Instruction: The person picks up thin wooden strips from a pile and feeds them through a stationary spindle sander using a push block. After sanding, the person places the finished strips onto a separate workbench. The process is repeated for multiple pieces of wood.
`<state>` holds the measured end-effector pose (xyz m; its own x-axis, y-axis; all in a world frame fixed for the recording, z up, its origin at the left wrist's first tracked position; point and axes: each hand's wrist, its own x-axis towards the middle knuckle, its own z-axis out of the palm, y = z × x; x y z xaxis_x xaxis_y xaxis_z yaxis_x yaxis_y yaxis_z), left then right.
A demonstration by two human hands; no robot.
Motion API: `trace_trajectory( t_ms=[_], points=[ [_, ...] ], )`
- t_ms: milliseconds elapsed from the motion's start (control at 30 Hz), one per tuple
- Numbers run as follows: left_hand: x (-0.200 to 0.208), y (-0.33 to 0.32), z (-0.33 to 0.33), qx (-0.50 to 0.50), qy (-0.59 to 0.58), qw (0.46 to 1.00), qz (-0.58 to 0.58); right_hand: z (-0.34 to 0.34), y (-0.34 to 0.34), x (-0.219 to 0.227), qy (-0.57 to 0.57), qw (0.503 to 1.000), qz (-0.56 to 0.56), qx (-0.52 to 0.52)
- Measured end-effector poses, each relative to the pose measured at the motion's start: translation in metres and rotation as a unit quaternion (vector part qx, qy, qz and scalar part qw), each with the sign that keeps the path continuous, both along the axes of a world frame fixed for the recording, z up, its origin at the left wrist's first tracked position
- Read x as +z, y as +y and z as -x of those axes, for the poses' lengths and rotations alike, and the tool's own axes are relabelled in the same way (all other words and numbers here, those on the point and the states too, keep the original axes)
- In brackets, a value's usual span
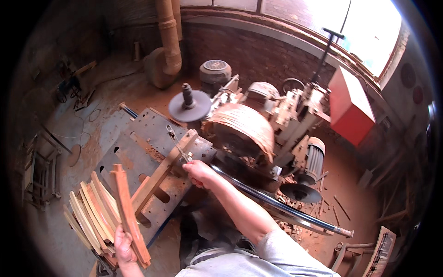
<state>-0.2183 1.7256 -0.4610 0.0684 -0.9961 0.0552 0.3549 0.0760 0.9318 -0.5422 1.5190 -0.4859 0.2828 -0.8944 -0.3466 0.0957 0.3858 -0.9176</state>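
Observation:
My left hand is closed round the lower part of a reddish-brown wooden strip, which stands tilted upward. Left of it lies a stack of pale, slightly curved wooden strips. My right arm reaches across to the metal machine table, where my right hand is closed at the near end of a metal clamp. The clamp sits by a long wooden bar that lies slantwise over the table. My palm and arm hide part of what the right fingers grip.
Beyond the table stand a flat grey disc on a spindle, a large rounded guard and a motor with a dark disc blade. A shiny rail runs right. Offcuts litter the floor. A red box hangs behind.

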Motion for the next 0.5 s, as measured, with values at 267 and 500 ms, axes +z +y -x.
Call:
trace_trajectory(
  t_ms=[267, 500],
  points=[
    [-0.023, 0.121, 0.088, -0.004, 0.03, 1.0, -0.005, 0.083, 0.123, -0.02, 0.015, 0.999, 0.004, -0.036],
    [-0.04, 0.208, 0.167, -0.032, 0.007, 0.999, 0.004, 0.17, 0.231, -0.055, -0.009, 0.999, -0.012, -0.03]
  ],
)
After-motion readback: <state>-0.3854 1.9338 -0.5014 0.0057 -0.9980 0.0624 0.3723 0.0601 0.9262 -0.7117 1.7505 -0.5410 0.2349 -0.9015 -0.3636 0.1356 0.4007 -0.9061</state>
